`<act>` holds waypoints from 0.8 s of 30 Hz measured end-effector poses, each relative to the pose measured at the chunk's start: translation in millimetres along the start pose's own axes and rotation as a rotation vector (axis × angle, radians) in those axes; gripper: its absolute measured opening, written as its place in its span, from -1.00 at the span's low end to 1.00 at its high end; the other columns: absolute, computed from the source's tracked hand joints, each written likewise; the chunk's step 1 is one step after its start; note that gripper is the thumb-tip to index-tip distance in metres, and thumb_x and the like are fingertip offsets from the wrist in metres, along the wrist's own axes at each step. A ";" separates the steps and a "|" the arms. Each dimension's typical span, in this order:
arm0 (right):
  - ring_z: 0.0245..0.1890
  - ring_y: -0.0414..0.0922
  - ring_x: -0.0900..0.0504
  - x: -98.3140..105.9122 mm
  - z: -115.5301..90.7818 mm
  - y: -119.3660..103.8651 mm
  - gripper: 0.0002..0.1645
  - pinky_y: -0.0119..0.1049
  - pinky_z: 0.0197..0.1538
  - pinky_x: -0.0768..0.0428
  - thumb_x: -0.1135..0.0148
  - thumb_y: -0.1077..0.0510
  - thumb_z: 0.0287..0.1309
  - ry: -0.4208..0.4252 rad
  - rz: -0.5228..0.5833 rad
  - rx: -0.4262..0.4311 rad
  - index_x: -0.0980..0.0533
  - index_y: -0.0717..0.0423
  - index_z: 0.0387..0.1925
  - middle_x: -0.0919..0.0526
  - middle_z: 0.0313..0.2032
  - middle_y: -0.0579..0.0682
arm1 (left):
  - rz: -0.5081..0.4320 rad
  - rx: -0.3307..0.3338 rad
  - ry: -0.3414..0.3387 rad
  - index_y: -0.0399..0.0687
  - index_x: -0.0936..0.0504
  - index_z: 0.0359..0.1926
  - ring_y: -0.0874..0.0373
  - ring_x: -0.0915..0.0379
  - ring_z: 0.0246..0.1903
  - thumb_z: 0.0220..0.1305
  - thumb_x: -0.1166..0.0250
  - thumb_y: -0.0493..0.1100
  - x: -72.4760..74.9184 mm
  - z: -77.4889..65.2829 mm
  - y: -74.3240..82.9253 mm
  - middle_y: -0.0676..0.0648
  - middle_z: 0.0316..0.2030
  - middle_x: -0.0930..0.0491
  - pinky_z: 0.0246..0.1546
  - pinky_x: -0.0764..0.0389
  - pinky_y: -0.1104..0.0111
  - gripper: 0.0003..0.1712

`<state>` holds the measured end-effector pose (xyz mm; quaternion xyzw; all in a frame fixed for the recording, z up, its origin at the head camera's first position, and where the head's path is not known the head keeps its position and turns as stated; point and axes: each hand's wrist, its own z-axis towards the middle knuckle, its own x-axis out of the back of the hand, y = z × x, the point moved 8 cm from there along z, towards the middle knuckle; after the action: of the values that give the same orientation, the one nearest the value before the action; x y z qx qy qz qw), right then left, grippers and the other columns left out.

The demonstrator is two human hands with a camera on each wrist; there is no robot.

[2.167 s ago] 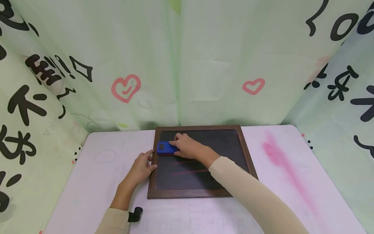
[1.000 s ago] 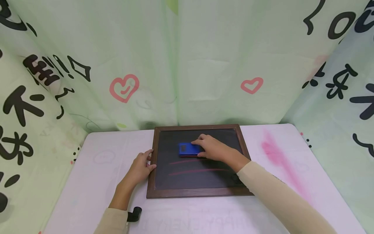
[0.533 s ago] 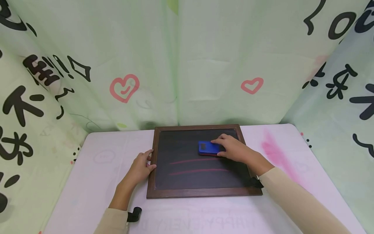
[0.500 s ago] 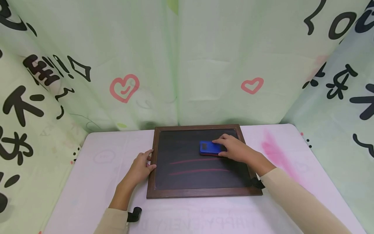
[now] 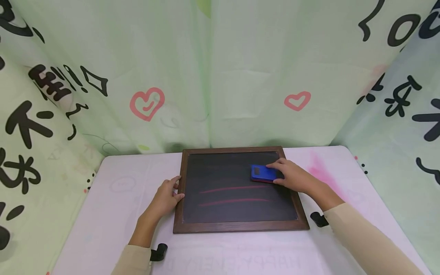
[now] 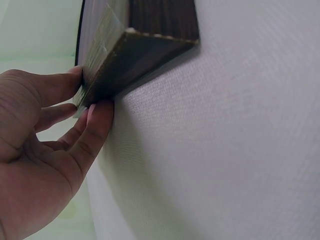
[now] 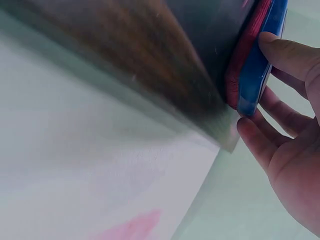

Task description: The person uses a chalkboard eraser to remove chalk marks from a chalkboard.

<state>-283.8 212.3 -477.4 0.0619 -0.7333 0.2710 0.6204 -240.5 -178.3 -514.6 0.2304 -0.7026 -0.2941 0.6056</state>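
Right hand (image 5: pixel 292 176) pinched the right end of the blue eraser (image 5: pixel 262 173) between thumb and fingers. Eraser sat on the far right part of the chalkboard (image 5: pixel 220 170), beyond 2 pink lines (image 5: pixel 233 200). Left hand (image 5: pixel 166 196), thumb and fingers spread, touched the brown frame (image 5: pixel 240 227) at its left edge. Board lay on the white table (image 5: pixel 113 214).
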 end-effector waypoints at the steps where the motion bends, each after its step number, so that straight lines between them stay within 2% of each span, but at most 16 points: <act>1: 0.17 0.25 -0.55 0.6 -1.1 1.4 -0.33 0.18 0.23 -0.54 -0.46 0.12 0.24 0.002 0.001 -0.002 -0.51 0.17 0.34 -0.54 0.15 0.28 | 0.001 0.005 0.001 -0.38 -0.36 0.43 0.07 -0.47 -0.32 0.25 -0.41 -0.39 -0.1 -0.1 -0.5 -0.34 -0.06 -0.55 -0.28 -0.52 0.26 -0.25; 15: 0.20 0.31 -0.52 3.4 -10.8 1.3 -0.34 0.21 0.24 -0.52 -0.45 0.17 0.25 0.007 0.025 -0.008 -0.49 0.23 0.34 -0.51 0.18 0.33 | 0.001 -0.004 0.000 -0.39 -0.36 0.43 0.08 -0.48 -0.32 0.25 -0.41 -0.40 0.3 -0.2 3.0 -0.34 -0.05 -0.55 -0.27 -0.53 0.25 -0.25; 24: 0.18 0.28 -0.53 -1.2 -23.7 -4.3 -0.34 0.18 0.22 -0.55 -0.45 0.13 0.25 0.008 0.028 -0.008 -0.49 0.19 0.34 -0.52 0.16 0.29 | 0.007 -0.011 0.002 -0.40 -0.36 0.42 0.09 -0.49 -0.32 0.25 -0.41 -0.40 -0.2 -0.5 1.0 -0.33 -0.07 -0.55 -0.27 -0.53 0.25 -0.26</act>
<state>-260.9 219.7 -475.2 0.0479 -0.7328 0.2770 0.6197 -240.0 -177.5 -514.0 0.2246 -0.7013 -0.2956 0.6086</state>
